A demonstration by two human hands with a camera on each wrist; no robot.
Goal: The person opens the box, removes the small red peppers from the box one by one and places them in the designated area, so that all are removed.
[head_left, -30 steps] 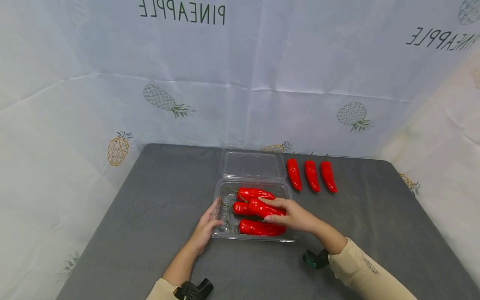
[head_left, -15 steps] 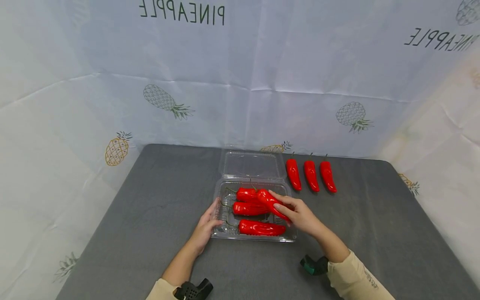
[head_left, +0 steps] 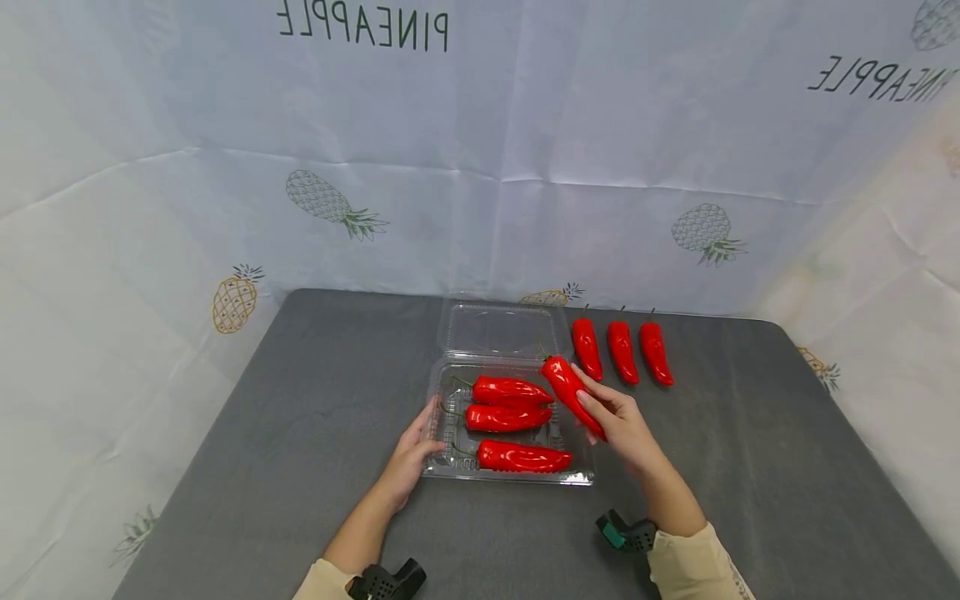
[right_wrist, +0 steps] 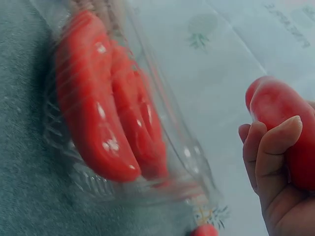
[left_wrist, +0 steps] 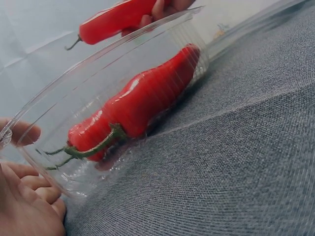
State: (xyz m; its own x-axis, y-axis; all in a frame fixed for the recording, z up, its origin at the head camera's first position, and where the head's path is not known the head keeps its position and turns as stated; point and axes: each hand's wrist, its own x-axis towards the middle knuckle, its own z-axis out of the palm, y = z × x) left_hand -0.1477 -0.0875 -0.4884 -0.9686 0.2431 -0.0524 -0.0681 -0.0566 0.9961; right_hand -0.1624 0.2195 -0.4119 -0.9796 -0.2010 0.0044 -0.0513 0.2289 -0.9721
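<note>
My right hand [head_left: 621,423] grips a red chili pepper [head_left: 564,383] above the right side of a clear plastic clamshell container [head_left: 510,478]. In the right wrist view, fingers and thumb wrap the pepper [right_wrist: 280,105]. Three more red peppers lie crosswise in the container: a back one [head_left: 510,390], a middle one [head_left: 507,418] close against it, and a front one [head_left: 522,457] set apart. Their green stems point left. At the container's left side, my left hand [head_left: 407,458] holds the wall, its thumb at the rim and its fingers low outside in the left wrist view.
The container's lid [head_left: 504,330] lies folded back behind it. To its right, three red peppers stand in a row, a left one [head_left: 587,348], a middle one [head_left: 622,352] and a right one [head_left: 657,353], on the grey tabletop [head_left: 330,383]. A pineapple-print curtain [head_left: 480,233] hangs behind.
My right hand has lifted its pepper off the others and carried it rightward, turning its stem end toward the back. The middle pepper shows fully now. My left hand has stayed put.
</note>
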